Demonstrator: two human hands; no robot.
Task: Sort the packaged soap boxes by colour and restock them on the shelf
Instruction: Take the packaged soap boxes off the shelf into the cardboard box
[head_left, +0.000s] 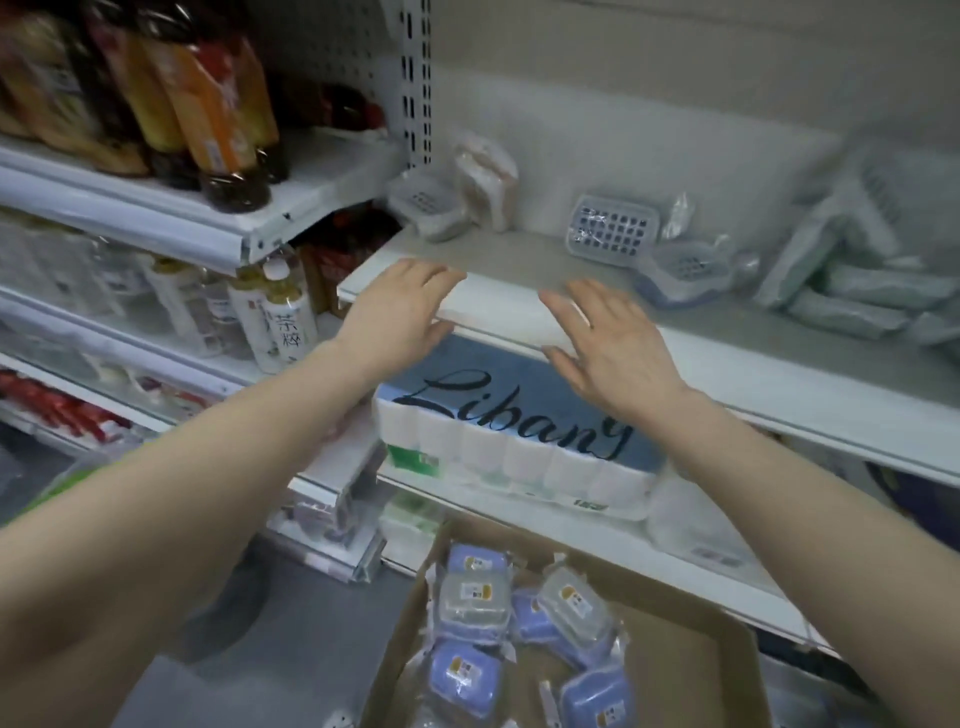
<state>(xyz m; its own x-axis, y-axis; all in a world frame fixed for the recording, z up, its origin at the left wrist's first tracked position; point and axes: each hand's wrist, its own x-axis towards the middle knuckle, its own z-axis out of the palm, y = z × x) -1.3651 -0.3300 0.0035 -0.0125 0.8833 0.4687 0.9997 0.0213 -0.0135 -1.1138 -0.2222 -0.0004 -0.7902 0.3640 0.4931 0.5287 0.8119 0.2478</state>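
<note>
Both hands empty: left hand (402, 306) and right hand (605, 338) fingers spread over the shelf (519, 306) edge, soap boxes (524, 618) below

Shelf (519, 306) front-centre is bare, room for both hands to pass. Behind that gap: wrapped soap boxes (613, 231) at the back wall. Right of it, grey packets (852, 301) block. Below the shelf edge, tissue pack (514, 441) fills the space.

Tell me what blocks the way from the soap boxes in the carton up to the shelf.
Nothing visible does. The soap boxes lie uncovered in the carton, and the shelf is bare at the front between left hand and right hand, both empty.
</note>
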